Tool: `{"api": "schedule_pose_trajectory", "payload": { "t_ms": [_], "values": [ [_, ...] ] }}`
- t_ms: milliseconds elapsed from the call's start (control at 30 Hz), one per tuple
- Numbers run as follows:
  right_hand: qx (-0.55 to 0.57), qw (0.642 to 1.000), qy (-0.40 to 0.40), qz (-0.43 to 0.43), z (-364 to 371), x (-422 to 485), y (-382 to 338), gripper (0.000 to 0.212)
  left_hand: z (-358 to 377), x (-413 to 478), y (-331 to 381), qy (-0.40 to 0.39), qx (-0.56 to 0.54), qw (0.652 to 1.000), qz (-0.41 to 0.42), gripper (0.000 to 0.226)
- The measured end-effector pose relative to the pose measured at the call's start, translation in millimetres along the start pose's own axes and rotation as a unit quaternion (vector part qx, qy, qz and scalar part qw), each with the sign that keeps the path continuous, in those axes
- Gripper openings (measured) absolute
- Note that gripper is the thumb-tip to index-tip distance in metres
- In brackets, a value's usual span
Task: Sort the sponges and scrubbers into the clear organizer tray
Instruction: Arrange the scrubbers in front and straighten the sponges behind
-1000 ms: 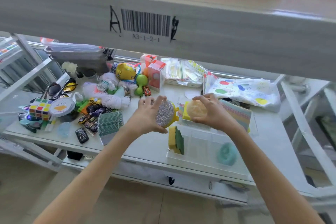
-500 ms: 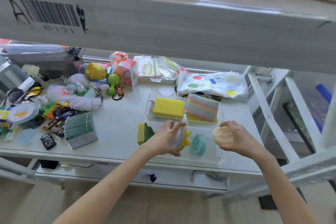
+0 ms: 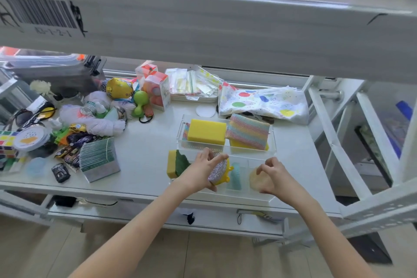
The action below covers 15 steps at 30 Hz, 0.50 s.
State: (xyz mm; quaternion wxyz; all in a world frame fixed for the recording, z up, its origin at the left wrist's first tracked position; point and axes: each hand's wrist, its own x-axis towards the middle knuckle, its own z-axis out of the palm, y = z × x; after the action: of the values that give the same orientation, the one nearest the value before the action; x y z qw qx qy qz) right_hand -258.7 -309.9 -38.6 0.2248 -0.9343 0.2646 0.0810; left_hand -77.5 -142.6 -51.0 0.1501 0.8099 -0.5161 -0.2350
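The clear organizer tray (image 3: pixel 272 140) sits on the white shelf at the front right. Its far compartments hold a yellow sponge (image 3: pixel 206 131) and a rainbow-striped scrubber (image 3: pixel 248 134). A yellow-and-green sponge (image 3: pixel 177 163) stands on edge in the near left compartment, and a teal scrubber (image 3: pixel 235 175) stands in the middle one. My left hand (image 3: pixel 198 170) grips a silver-and-yellow scrubber (image 3: pixel 218 170) low over the near compartments. My right hand (image 3: pixel 272 176) holds a pale round sponge (image 3: pixel 256 179) down in the near right compartment.
The left half of the shelf is crowded with toys, a stack of green cards (image 3: pixel 99 159), a puzzle cube (image 3: pixel 5 144) and sunglasses (image 3: pixel 33 114). A dotted bag (image 3: pixel 264 101) and packets lie behind the tray. An upper shelf beam (image 3: pixel 203 22) hangs overhead.
Both hands have come down toward the near compartments. The round sponge has dropped from above the tray's right edge into the near right compartment. The silver scrubber moved slightly right and lower.
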Motion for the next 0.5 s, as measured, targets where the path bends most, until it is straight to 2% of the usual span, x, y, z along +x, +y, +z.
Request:
{"api": "schedule_pose_trajectory", "payload": {
  "t_ms": [333, 433, 500],
  "values": [
    [0.026, 0.999, 0.011, -0.029, 4, -6, 6, 0.036, -1, 4, 10, -0.047, -0.010, 0.999, -0.021, 0.099],
    [0.024, 1.000, 0.009, -0.017, -3, -12, 7, 0.039, -3, 4, 13, -0.037, -0.023, 0.999, -0.028, 0.088],
    [0.016, 0.999, 0.047, -0.022, -6, -12, 2, 0.039, -3, 1, 14, -0.023, -0.029, 0.999, -0.032, 0.079]
  ]
}}
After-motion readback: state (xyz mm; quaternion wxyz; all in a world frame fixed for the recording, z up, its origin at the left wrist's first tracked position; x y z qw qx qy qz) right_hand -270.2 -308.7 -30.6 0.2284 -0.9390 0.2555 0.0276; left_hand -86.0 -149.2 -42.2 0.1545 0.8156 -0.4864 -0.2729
